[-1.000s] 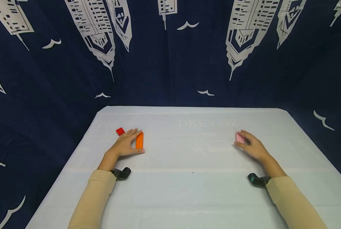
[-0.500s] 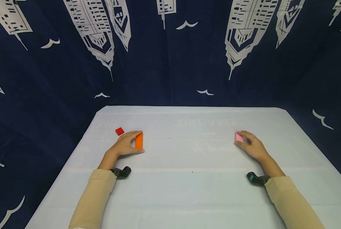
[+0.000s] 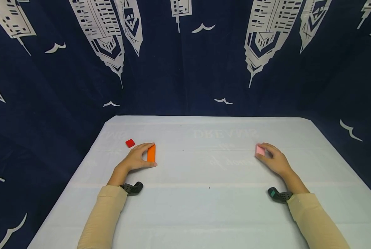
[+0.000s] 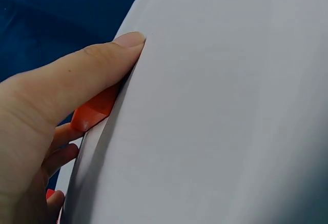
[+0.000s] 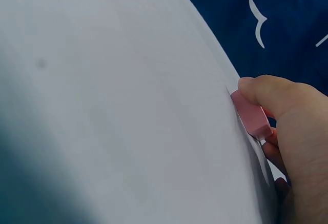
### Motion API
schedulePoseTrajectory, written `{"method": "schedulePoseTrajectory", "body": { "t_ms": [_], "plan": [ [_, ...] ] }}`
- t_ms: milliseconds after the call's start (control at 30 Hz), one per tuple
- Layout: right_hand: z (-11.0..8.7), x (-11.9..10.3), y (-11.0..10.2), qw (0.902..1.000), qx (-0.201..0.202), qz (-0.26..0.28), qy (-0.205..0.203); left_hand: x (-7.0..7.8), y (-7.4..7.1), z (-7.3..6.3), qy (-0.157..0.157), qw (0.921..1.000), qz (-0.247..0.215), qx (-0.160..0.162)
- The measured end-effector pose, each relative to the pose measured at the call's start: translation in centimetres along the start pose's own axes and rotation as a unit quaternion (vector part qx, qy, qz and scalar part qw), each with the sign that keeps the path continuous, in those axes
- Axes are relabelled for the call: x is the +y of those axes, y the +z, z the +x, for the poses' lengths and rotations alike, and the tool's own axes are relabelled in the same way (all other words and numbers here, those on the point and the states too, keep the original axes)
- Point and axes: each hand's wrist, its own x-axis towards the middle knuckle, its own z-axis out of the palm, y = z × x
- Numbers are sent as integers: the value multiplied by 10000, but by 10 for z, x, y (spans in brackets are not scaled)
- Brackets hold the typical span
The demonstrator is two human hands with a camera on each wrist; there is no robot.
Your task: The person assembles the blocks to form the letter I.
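Note:
On the left of the white table an orange block (image 3: 151, 153) is held by my left hand (image 3: 136, 158), its thumb at the near end and fingers at the far end. In the left wrist view the thumb covers much of that orange block (image 4: 95, 111). My right hand (image 3: 276, 161) pinches a small pink block (image 3: 260, 149) between thumb and fingers, on the table's right side. The pink block (image 5: 251, 114) shows its side under the thumb in the right wrist view. A small red block (image 3: 130, 143) lies just beyond my left hand, apart from it.
The white-covered table (image 3: 204, 204) reaches back to a dark blue curtain (image 3: 185, 79) printed with white buildings and birds. Dark devices are strapped at the left wrist (image 3: 133, 188) and the right wrist (image 3: 279, 195).

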Motion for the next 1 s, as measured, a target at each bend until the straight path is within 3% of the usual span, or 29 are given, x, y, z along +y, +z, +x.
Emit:
{"method": "schedulePoseTrajectory", "body": {
  "t_ms": [433, 1000],
  "plan": [
    [-1, 0, 0, 10000, 63, 8, -28, -3, 5, 2, -8, 9989, -409, 219],
    [-1, 0, 1, 9998, 161, 47, -118, 8, 11, 12, -61, 9979, -566, 319]
  ]
}}
